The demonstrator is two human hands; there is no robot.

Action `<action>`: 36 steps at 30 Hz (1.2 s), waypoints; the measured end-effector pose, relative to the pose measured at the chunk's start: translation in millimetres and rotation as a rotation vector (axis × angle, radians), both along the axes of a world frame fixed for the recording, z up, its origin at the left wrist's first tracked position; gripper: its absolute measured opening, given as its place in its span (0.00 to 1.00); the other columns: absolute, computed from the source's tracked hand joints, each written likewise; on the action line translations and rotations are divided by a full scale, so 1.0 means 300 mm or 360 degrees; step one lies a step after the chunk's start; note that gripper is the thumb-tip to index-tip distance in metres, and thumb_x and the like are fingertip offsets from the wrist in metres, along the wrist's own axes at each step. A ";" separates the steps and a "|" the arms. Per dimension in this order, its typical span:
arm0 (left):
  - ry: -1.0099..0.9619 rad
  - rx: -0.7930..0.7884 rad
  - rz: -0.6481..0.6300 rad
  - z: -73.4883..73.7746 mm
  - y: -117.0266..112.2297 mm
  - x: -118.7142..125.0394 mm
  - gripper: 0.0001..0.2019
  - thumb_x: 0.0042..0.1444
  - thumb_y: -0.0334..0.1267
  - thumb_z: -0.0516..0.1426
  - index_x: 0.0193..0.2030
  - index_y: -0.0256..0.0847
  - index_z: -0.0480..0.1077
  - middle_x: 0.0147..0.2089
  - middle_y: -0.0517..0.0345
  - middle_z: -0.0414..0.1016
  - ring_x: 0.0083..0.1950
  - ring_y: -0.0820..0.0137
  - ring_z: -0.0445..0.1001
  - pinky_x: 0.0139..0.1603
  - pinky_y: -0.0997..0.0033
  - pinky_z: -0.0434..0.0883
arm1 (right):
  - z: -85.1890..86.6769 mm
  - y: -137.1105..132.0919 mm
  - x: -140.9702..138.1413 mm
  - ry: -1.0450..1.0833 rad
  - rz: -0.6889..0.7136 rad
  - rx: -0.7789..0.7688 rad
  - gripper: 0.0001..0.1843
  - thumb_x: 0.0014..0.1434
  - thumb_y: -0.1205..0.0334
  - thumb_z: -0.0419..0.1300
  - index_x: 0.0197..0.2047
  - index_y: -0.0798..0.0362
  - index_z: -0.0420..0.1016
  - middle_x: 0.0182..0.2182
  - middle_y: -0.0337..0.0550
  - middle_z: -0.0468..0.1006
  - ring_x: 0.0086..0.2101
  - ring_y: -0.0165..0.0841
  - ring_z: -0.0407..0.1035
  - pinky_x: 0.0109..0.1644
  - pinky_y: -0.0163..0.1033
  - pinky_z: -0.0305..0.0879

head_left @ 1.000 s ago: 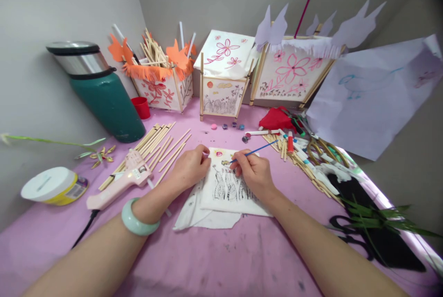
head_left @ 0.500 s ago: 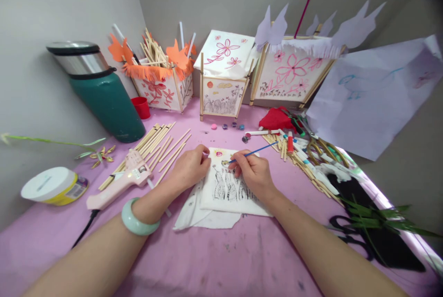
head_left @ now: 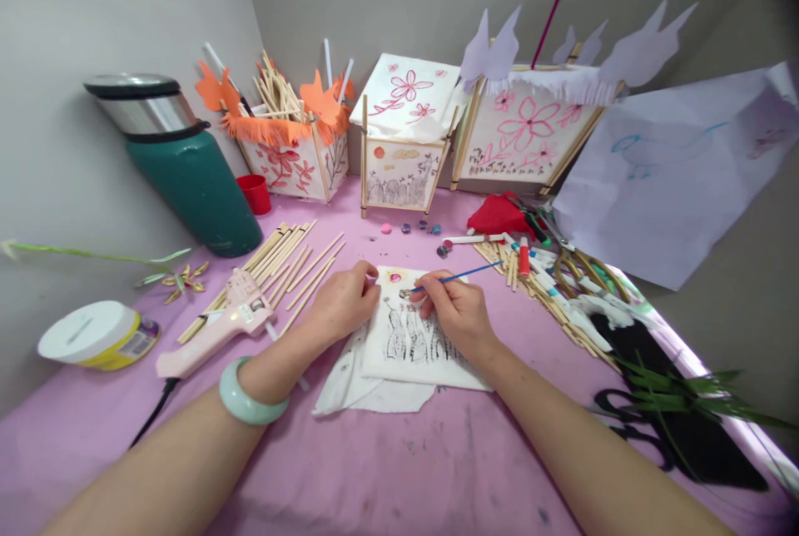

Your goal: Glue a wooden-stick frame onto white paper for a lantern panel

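My right hand point(head_left: 459, 311) is closed round a thin blue paintbrush point(head_left: 471, 271), its tip touching a small yellowish-dark patch near the top of a white painted sheet point(head_left: 399, 365). Dark grass-like strokes fill the sheet's lower half, and a red and yellow sun is at its upper left. My left hand point(head_left: 346, 299) has its fingers curled at the sheet's left edge, thumb and index pressed together there. Beneath lies a stained white cloth point(head_left: 399, 397). A pale green bangle point(head_left: 243, 394) circles my left wrist.
To the left are a pink glue gun point(head_left: 212, 336), bamboo sticks point(head_left: 293, 261), a white tub point(head_left: 93, 336) and a green bottle point(head_left: 193, 178). Painted lanterns point(head_left: 399, 174) stand behind. Paint dabs point(head_left: 405, 229) dot the tablecloth. Scissors point(head_left: 568, 270) and paint tubes point(head_left: 523, 257) lie right.
The brush tip has shifted slightly left and down over the small patch, which looks darker. My left hand stays at the sheet's edge.
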State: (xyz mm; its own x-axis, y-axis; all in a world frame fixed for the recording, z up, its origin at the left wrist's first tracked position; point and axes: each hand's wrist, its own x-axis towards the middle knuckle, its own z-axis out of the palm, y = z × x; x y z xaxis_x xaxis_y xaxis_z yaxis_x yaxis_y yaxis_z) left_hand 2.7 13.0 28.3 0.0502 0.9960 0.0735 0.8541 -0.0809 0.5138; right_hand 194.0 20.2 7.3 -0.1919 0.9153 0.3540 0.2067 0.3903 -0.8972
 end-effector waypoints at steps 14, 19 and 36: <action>0.0003 0.0005 -0.0007 -0.002 0.001 -0.001 0.12 0.56 0.37 0.51 0.46 0.41 0.68 0.36 0.56 0.78 0.35 0.66 0.74 0.34 0.70 0.64 | 0.005 0.000 0.000 -0.0056 -0.0062 0.0011 0.17 0.63 0.52 0.53 0.32 0.54 0.74 0.27 0.41 0.79 0.20 0.26 0.68 0.26 0.33 0.64; -0.0008 0.0006 -0.0001 -0.005 0.001 -0.004 0.12 0.56 0.37 0.51 0.46 0.41 0.68 0.35 0.56 0.78 0.35 0.66 0.75 0.35 0.70 0.64 | 0.003 0.001 0.001 -0.0051 -0.0106 0.0038 0.18 0.63 0.52 0.52 0.31 0.54 0.74 0.25 0.40 0.78 0.20 0.26 0.67 0.27 0.32 0.64; 0.0014 -0.0014 0.0000 -0.001 0.001 -0.002 0.12 0.56 0.37 0.51 0.46 0.41 0.68 0.37 0.55 0.79 0.36 0.66 0.75 0.34 0.70 0.64 | 0.008 0.002 -0.001 -0.0032 -0.0203 0.0068 0.18 0.64 0.52 0.52 0.30 0.54 0.73 0.25 0.40 0.77 0.20 0.26 0.67 0.26 0.32 0.64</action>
State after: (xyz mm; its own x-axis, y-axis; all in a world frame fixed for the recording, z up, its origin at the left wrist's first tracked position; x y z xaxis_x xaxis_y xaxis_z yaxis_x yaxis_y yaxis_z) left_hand 2.0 13.2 28.1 0.0507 0.9966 0.0645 0.8587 -0.0765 0.5067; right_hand 193.6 20.8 9.7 -0.0824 0.9169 0.3904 0.2749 0.3975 -0.8755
